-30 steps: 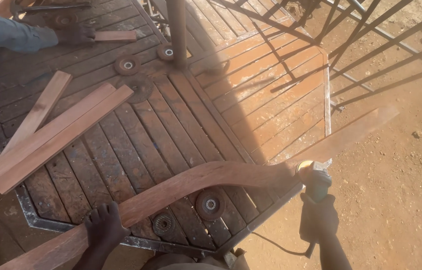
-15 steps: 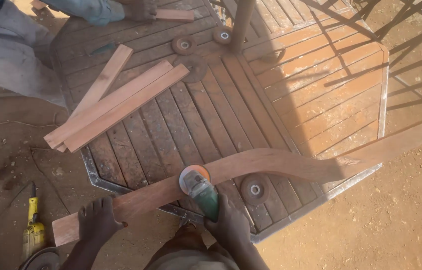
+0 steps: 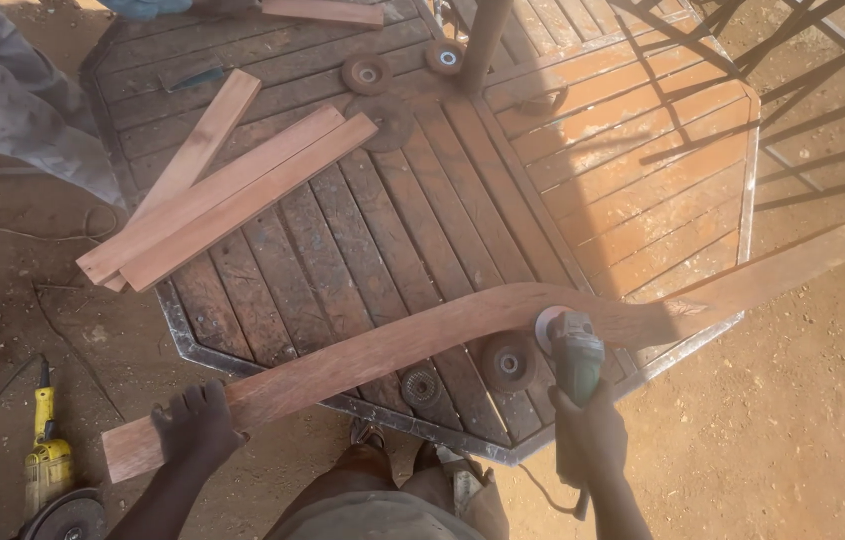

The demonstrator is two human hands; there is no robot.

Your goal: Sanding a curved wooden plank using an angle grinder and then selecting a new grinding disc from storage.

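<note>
A long curved reddish wooden board (image 3: 413, 340) lies across the near edge of a slatted wooden table (image 3: 423, 200) with a metal rim. My left hand (image 3: 198, 425) presses down on the board's left end. My right hand (image 3: 588, 430) grips a green angle grinder (image 3: 573, 350), whose disc rests against the board's near edge around its middle.
Three straight planks (image 3: 213, 195) lie stacked on the table's left. Loose grinding discs (image 3: 508, 360) sit on the table near and far. A yellow grinder (image 3: 48, 470) lies on the dirt at lower left. Another person's trouser leg (image 3: 13, 90) is at upper left. Metal bars (image 3: 773, 60) stand at upper right.
The grinder moved from the board's right part to the left, then back rightwards along the near edge. My left hand stayed on the board's left end.
</note>
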